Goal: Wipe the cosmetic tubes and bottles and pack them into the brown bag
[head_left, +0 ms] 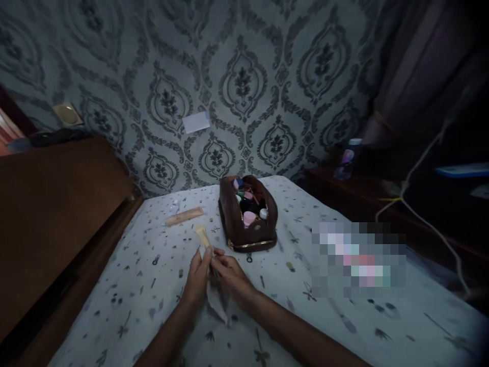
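Note:
My left hand (198, 273) is closed around the lower part of a small cream-coloured squeeze tube (202, 236), whose flat end points away from me. My right hand (232, 273) meets it from the right, fingers pinched at the tube's near end. A thin whitish cloth or tissue (218, 306) hangs below both hands; which fingers hold it I cannot tell. Just beyond my hands stands an unzipped brown toiletry bag (254, 240), full of jars and small cosmetics. A peach-coloured tube or packet (185, 216) lies to its left, with a small clear item (174, 207) behind.
The bed's patterned white sheet (153, 306) lies under everything. A wooden headboard or cabinet (57, 204) borders the left. At right are a pixelated patch (359, 260), a dark ledge with a bottle (347, 160), and a hanging pale cord (424, 219). Patterned wallpaper (242, 86) stands behind.

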Available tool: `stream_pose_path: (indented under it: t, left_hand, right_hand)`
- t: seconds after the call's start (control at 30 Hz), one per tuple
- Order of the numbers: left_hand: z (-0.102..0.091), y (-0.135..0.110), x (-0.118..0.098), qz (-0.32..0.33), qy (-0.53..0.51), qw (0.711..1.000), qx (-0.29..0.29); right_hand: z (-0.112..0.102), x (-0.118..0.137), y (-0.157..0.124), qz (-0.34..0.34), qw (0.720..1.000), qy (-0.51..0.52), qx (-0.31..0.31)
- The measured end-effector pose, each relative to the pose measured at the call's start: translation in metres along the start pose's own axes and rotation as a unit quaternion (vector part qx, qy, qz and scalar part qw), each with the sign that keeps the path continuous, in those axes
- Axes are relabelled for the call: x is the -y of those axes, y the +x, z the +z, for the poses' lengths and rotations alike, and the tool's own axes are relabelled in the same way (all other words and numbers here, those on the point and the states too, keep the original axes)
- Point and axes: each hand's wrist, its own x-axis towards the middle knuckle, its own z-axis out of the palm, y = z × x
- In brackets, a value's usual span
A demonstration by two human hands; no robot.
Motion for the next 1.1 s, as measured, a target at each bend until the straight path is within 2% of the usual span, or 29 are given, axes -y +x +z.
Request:
stream_pose_path:
  t: [0.1, 0.17, 0.23, 0.37, 0.43, 0.5, 0.67, 0.9, 1.1]
  left_hand:
    - [-0.015, 0.005, -0.003, 0.026, 0.024, 0.999, 0.016]
    - [-0.026, 0.007, -0.011, 0.07, 0.089, 0.993, 0.031]
    - [-0.036, 0.007, -0.02, 0.109, 0.169, 0.977, 0.067]
    - [-0.047, 0.0, -0.033, 0.103, 0.271, 0.94, 0.182]
    - [-0.051, -0.004, -0.035, 0.085, 0.292, 0.928, 0.215]
    - [-0.055, -0.006, -0.036, 0.079, 0.315, 0.919, 0.224]
    - [-0.061, -0.004, -0.03, 0.094, 0.421, 0.883, 0.182]
    - [-0.044, -0.004, -0.022, 0.131, 0.525, 0.833, 0.117]
    - [-0.062, 0.005, -0.023, 0.138, 0.616, 0.774, 0.045]
  right_hand:
    - [-0.005, 0.004, 0.001, -0.033, 0.992, -0.118, 0.018]
    - [-0.008, 0.009, -0.001, -0.083, 0.975, -0.204, 0.003]
    - [-0.009, 0.016, -0.003, -0.128, 0.96, -0.247, -0.02]
    - [-0.011, 0.027, -0.003, -0.139, 0.973, -0.184, -0.027]
    - [-0.011, 0.031, -0.002, -0.14, 0.975, -0.169, -0.012]
    - [-0.011, 0.031, -0.001, -0.137, 0.976, -0.168, -0.001]
    - [-0.006, 0.025, -0.004, -0.096, 0.989, -0.113, 0.018]
    - [-0.003, 0.018, -0.008, -0.071, 0.994, -0.073, 0.037]
    - [-0.005, 0.029, -0.008, -0.089, 0.996, -0.025, 0.006]
